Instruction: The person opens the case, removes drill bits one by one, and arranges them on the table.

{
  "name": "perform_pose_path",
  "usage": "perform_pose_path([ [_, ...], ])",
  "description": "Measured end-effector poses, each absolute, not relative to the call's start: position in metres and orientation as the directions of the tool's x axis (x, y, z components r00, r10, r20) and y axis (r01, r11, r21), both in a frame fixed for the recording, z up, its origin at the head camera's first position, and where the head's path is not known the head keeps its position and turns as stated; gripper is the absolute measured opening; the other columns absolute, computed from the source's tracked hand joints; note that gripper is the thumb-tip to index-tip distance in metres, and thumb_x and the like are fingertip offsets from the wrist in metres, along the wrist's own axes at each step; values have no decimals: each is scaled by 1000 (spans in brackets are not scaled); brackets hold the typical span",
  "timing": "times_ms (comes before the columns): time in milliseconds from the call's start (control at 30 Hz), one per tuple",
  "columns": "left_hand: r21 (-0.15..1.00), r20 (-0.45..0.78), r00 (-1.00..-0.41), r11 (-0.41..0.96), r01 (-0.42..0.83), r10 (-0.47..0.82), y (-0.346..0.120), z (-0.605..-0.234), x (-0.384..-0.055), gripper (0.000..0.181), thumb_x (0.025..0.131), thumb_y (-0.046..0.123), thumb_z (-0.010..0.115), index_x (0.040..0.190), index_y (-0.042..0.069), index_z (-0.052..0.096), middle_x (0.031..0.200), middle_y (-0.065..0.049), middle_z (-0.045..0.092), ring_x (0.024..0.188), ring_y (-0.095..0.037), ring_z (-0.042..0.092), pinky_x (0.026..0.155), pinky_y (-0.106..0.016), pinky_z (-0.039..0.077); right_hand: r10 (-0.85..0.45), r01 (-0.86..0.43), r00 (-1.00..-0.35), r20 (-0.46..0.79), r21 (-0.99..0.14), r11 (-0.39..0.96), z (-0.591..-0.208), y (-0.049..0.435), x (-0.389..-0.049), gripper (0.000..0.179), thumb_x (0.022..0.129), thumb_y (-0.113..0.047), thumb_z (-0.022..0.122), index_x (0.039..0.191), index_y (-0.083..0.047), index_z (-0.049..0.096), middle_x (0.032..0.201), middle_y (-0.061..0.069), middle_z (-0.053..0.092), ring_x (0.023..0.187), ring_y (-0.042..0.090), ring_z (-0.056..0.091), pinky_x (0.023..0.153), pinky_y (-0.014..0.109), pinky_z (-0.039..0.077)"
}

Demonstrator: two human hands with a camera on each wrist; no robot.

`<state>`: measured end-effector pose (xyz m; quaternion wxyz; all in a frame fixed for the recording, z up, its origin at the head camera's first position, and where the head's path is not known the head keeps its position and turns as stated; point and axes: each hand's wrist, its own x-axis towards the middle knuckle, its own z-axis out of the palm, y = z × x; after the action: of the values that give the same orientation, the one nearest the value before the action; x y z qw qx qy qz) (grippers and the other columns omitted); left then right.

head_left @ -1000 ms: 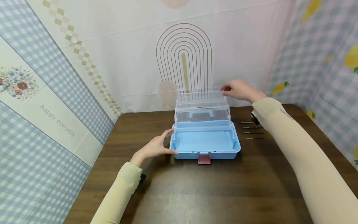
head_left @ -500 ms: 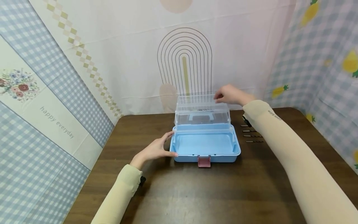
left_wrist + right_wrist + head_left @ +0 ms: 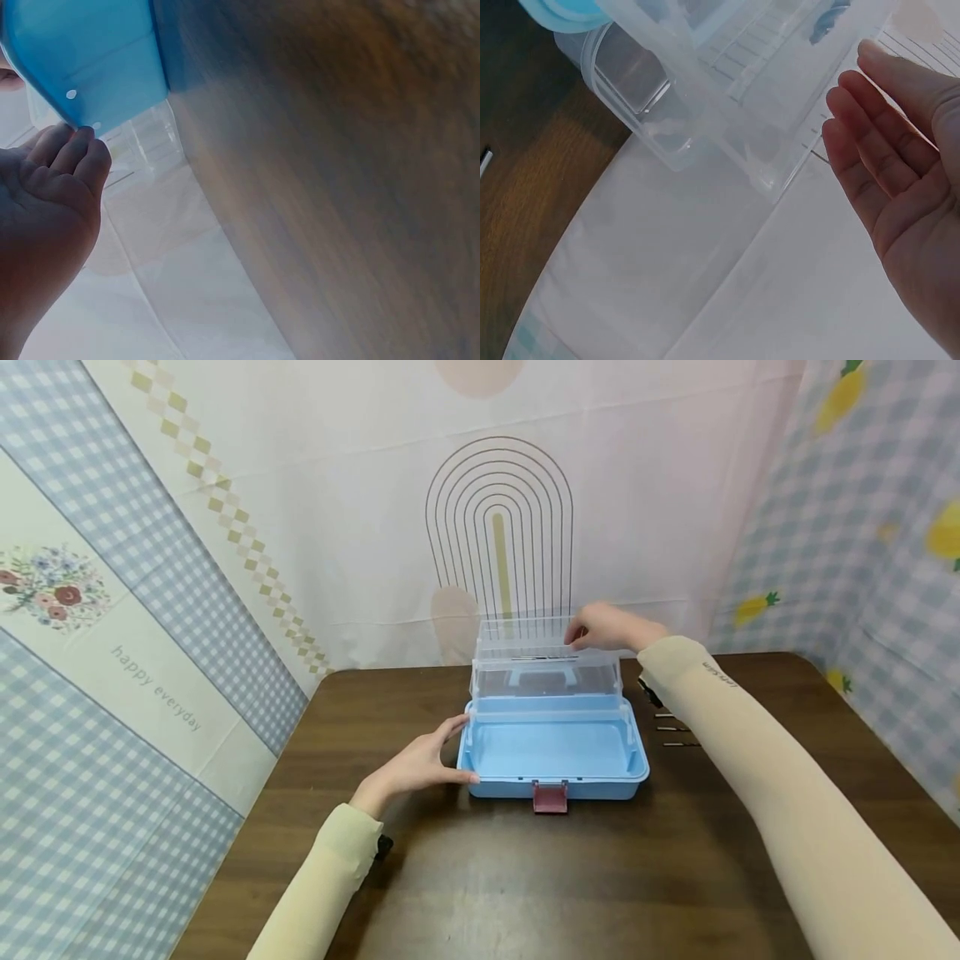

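Observation:
A blue box [image 3: 555, 752] with stepped clear trays [image 3: 542, 681] stands opened out on the table, its pink latch [image 3: 550, 797] folded down in front. My left hand [image 3: 416, 764] holds the box's left end, thumb at the front rim and fingers farther back. My right hand [image 3: 607, 628] is over the right part of the upper trays, fingers bent downward. In the right wrist view the fingertips are close beside the clear tray wall [image 3: 727, 124], and I cannot tell whether anything sits between thumb and index finger. Thin dark rods [image 3: 543, 657] show through an upper tray.
Several drill bits [image 3: 678, 744] lie in a row on the table right of the box, partly behind the right sleeve [image 3: 735, 718]. The wooden table [image 3: 487, 885] ends at a patterned cloth backdrop [image 3: 375, 527] behind the box.
My right hand has moved left and down from the top tray's right corner to over the upper trays. The left hand stays on the box's left end.

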<state>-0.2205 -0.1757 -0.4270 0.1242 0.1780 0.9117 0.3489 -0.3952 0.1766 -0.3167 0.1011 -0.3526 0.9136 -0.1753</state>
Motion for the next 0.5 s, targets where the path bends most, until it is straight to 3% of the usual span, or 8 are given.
perform_pose_path([
  [500,679,-100,-893,686,261,438,-186,-429,-213,109,75,63,82,160,34,21,162,6,30,146,-15,33,114,-49,34,-648,-584,-750,-128,-330,741,-320,159,-379,18,95,-4,67,111,2,74,103,11,72,98,28,66,90,45,53],
])
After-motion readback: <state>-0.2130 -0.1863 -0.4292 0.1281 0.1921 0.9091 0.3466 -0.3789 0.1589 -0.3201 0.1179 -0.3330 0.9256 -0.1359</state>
